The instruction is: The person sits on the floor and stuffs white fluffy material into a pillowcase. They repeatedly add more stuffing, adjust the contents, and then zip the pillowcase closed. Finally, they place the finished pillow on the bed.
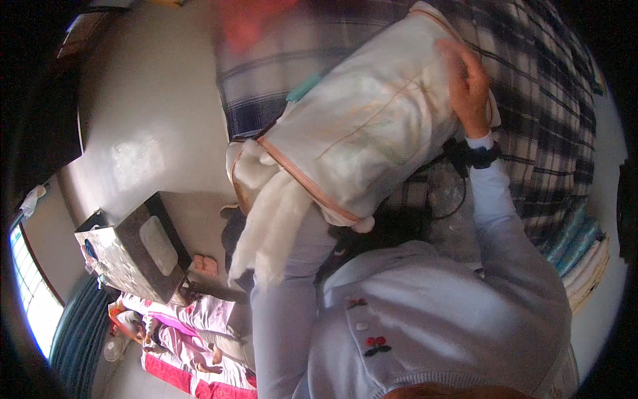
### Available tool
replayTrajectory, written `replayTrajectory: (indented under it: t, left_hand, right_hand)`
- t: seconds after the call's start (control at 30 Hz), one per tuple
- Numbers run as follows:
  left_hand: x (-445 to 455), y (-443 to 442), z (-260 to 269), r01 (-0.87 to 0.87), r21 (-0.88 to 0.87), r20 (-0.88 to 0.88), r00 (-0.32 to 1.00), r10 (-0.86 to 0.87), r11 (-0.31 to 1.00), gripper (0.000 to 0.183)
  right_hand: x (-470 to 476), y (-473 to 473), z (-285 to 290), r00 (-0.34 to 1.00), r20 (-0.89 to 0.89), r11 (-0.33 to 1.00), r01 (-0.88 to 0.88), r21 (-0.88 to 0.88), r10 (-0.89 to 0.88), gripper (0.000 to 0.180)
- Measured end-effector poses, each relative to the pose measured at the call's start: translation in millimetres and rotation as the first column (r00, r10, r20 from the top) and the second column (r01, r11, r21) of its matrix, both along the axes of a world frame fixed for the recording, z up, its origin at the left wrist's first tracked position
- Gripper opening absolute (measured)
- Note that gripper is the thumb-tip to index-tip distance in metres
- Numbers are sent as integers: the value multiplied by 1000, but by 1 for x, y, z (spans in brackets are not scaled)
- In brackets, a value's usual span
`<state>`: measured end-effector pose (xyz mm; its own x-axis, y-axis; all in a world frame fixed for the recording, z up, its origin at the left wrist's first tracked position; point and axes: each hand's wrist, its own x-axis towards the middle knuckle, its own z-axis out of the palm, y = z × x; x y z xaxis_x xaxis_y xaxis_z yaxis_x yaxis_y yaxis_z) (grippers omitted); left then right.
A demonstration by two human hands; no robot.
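A white fabric cover (371, 117) with tan piping and a faint leaf print lies slantwise before me. White fluffy filling (274, 224) bulges from its near left end and hangs down over my pale sleeve. My right hand (466, 87), slightly blurred, rests on the cover's far right end with the fingers apart, and the cloth wrinkles beside it. My left sleeve (284, 329) runs up to the cover's open end. The left hand itself is hidden there. A teal tab (304, 88) shows along the cover's far edge.
Dark plaid cloth (518, 95) spreads under and beyond the cover. A blurred red thing (251, 25) lies at the top. Folded bedding (580, 262) is stacked at right. At left are a box-shaped cabinet (144, 244), pink slippers (205, 265) and people (184, 344) on a pink mat.
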<state>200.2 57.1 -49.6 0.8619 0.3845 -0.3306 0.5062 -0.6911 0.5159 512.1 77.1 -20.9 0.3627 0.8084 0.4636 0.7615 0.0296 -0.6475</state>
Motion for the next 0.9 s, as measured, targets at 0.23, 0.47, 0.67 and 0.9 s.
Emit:
replayTrajectory:
  t: [0.23, 0.47, 0.67, 0.9]
  left_hand:
    - [3, 7, -1, 26, -23, -25, 999, -27, 999, 39]
    - [7, 8, -5, 43, -30, -32, 999, -44, 999, 40]
    - [7, 14, -5, 53, -24, -30, 998, -54, 998, 40]
    - [-6, 23, 2, 45, 9, -19, 999, -45, 999, 41]
  right_hand:
    - [73, 6, -28, 859, -394, 846, 79, -528, -326, 54]
    - [100, 1, -84, 813, -511, 876, -2, -482, -279, 58]
    - [134, 0, -117, 797, -564, 873, -100, -477, -218, 60]
    - [109, 9, -106, 633, -725, 884, -131, -448, -273, 57]
